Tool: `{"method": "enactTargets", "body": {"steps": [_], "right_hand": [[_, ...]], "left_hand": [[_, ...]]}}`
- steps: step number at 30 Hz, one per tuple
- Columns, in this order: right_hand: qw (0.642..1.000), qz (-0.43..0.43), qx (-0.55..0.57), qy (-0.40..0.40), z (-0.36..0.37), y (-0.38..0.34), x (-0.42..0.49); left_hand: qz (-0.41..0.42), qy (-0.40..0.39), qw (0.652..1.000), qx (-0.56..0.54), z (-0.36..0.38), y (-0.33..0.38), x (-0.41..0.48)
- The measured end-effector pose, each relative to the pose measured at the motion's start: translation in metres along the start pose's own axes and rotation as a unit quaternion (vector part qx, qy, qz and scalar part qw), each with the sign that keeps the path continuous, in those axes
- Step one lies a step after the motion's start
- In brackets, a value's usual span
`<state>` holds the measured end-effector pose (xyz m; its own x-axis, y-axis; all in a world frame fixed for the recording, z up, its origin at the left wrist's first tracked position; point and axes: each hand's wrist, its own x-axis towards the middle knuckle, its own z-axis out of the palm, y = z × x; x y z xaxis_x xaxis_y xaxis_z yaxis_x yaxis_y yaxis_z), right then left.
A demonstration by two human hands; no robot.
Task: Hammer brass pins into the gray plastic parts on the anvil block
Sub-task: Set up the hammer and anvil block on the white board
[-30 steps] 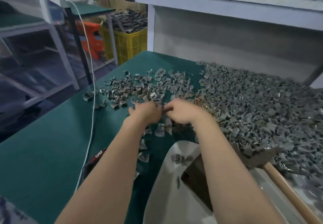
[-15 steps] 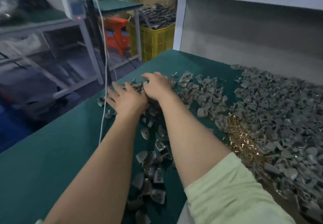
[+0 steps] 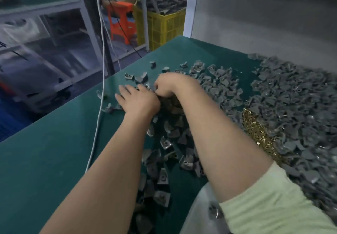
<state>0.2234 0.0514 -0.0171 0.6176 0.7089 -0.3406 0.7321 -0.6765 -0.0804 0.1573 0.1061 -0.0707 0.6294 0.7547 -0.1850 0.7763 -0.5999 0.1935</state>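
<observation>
Green surface (image 3: 45,160) carries a heap of gray parts (image 3: 300,109) around a pile of pins (image 3: 259,133). Left of the pins, among scattered parts, the left hand (image 3: 139,103) lies flat and spread; the right hand (image 3: 168,86) is curled, though I cannot tell what it holds.

I see a plain dark green table (image 3: 45,160), dull gray parts (image 3: 291,115) and bright gold pins (image 3: 255,129). The sleeve (image 3: 273,202) is pale green, the cable (image 3: 99,106) white, the stool (image 3: 121,20) orange, the crate (image 3: 164,27) yellow with a grid pattern.
</observation>
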Motion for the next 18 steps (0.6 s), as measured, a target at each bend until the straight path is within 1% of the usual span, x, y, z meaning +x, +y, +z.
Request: {"method": "enactTargets", "body": {"steps": [2,3,4,5,6,7,8,9,10,11,13,16,18], "right_hand": [[0.999,0.009,-0.024,-0.041,-0.016,0.011,-0.033],[0.998,0.021,-0.024,-0.053,-0.023,0.017,-0.047],[0.998,0.034,0.006,-0.059,-0.027,0.026,-0.057],[0.995,0.051,0.06,-0.053,-0.03,0.034,-0.063],[0.99,0.074,0.119,-0.027,-0.031,0.04,-0.067],[0.982,0.097,0.161,0.02,-0.029,0.045,-0.066],[0.975,0.114,0.172,0.08,-0.026,0.051,-0.062],[0.973,0.126,0.15,0.123,-0.022,0.055,-0.058],[0.975,0.134,0.121,0.13,-0.016,0.057,-0.056],[0.98,0.138,0.097,0.107,-0.008,0.057,-0.055],[0.987,0.137,0.076,0.035,0.008,0.055,-0.054],[0.995,0.087,0.058,-0.001,0.012,0.056,-0.063],[0.996,0.061,0.066,-0.023,0.001,0.06,-0.076]], "left_hand": [[0.076,-0.015,0.996,-0.038,0.004,0.013,-0.017],[0.112,-0.023,0.991,-0.075,0.002,0.019,-0.024],[0.135,-0.027,0.982,-0.129,-0.003,0.022,-0.031],[0.151,-0.022,0.971,-0.185,-0.009,0.024,-0.036],[0.165,-0.001,0.959,-0.229,-0.015,0.024,-0.037],[0.175,0.036,0.95,-0.257,-0.021,0.022,-0.037],[0.177,0.08,0.946,-0.259,-0.025,0.019,-0.034],[0.169,0.118,0.95,-0.233,-0.027,0.015,-0.029],[0.152,0.138,0.961,-0.187,-0.027,0.011,-0.022],[0.13,0.133,0.972,-0.141,-0.026,0.007,-0.015],[0.1,0.089,0.988,-0.08,-0.021,0.003,-0.002],[0.089,0.039,0.994,-0.045,-0.014,0.003,0.013],[0.112,0.011,0.993,-0.045,-0.013,0.011,0.014]]}}
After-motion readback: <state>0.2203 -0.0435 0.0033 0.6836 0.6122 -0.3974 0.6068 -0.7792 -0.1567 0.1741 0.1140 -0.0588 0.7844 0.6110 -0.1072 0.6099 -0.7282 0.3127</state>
